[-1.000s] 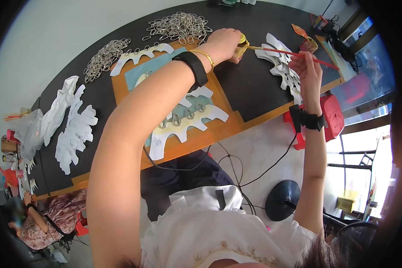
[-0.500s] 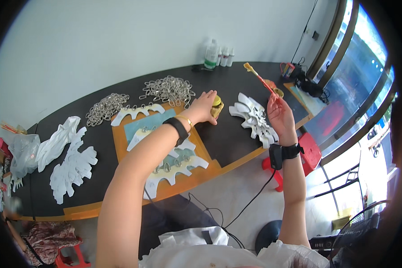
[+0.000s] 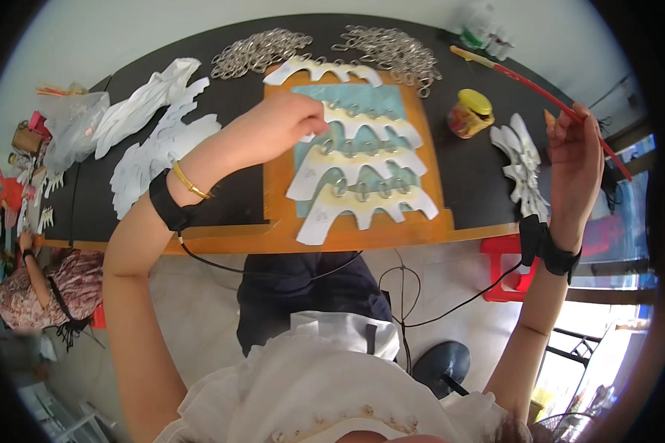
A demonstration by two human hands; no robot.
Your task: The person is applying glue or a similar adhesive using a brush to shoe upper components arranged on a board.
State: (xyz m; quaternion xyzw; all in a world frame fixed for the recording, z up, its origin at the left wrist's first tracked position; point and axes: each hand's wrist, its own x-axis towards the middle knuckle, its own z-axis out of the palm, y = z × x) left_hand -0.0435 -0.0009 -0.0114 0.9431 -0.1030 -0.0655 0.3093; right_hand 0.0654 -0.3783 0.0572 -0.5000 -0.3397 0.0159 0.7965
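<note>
My right hand (image 3: 573,162), raised at the right, holds a long red-handled brush (image 3: 547,97) with a yellowish tip pointing up and left. Toward the middle, my left hand (image 3: 292,124) has its fingers pinched on the left end of a white scalloped strip (image 3: 399,133). That strip bears a yellowish band and metal oval rings. Nearer me lie two similar strips, a middle one (image 3: 310,177) and a front one (image 3: 319,221), with rings along their upper edges. Another ringed strip (image 3: 288,71) is at the back. A yellow-topped jar (image 3: 471,114) stands to their right.
Piles of metal rings, one left (image 3: 255,55) and one right (image 3: 395,53), lie at the back. White strips are stacked at left (image 3: 151,166) and right (image 3: 521,159). A plastic bag (image 3: 74,125), bottles (image 3: 480,29) and a red stool (image 3: 495,269) are around. Another person sits far left.
My left hand has left the jar and moved left to the strip's end. The brush remains in my right hand, now tilted flatter. The view has shifted.
</note>
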